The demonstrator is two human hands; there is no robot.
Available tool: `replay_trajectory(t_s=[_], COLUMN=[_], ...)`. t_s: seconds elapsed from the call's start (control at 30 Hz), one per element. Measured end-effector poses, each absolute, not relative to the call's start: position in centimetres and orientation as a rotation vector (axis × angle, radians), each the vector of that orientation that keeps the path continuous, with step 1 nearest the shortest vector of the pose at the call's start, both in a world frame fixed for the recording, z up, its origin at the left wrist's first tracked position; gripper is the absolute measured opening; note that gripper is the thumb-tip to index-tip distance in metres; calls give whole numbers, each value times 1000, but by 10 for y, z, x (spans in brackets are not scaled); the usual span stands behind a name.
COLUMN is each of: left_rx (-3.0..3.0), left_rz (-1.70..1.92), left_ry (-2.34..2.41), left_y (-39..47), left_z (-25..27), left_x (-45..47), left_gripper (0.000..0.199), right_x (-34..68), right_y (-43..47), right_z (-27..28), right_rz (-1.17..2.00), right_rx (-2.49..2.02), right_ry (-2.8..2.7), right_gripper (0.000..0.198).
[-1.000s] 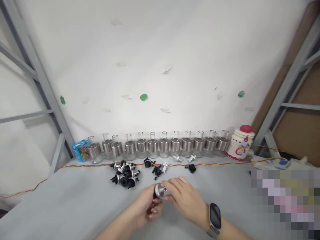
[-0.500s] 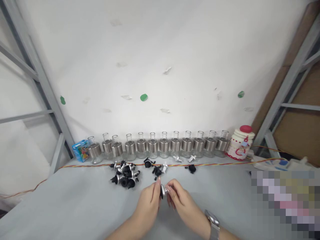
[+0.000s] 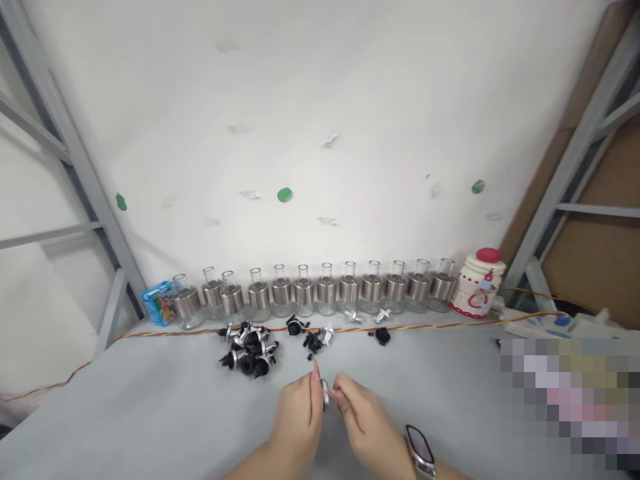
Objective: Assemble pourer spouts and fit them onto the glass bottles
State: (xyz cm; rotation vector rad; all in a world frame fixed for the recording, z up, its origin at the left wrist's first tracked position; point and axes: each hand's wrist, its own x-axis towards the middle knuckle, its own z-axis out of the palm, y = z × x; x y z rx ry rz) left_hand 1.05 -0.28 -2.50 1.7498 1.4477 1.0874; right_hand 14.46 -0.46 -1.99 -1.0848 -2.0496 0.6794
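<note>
Near the front middle of the table, my left hand (image 3: 299, 410) is closed round a bottle pourer (image 3: 325, 395), whose silver round collar shows at the thumb. Its lower part is hidden in my fingers. My right hand (image 3: 361, 408) pinches at the pourer's spout side, fingers curled; the spout itself is covered. Beyond my left hand lies a pile of silver-and-black pourers (image 3: 250, 348). Loose black parts (image 3: 313, 343), a black cap (image 3: 383, 335) and silver spout pieces (image 3: 353, 317) are scattered farther back.
A row of glass bottles with steel sleeves (image 3: 304, 291) stands along the white wall. To its left is a blue box (image 3: 160, 303), to its right a cream jar with a red lid (image 3: 479, 283). A twisted red-yellow wire (image 3: 430, 325) crosses the table before a power strip (image 3: 537, 323).
Both hands have come slightly lower, toward me, with the pourer. My right fingers have curled tighter and now cover the spout. The view has shifted a little.
</note>
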Motion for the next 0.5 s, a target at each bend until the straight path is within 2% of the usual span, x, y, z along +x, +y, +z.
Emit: replay_trajectory(t_s=[0.2,0.4,0.5], left_rx=[1602,1406,1345], left_rz=[1061,963,1011], left_ry=[1445,1297,1235], left_y=[-2,4,7], left_z=[-17,0,3], left_x=[15,11,9], left_gripper=[45,55,57], right_x=[139,140,147], right_y=[-11,2,11], right_z=[-26,-15,-10], right_rz=[586,1101,1228], right_rx=[-1084,-1037,-981], right_ry=[-2013,-1791,-1724], right_gripper=[23,33,36])
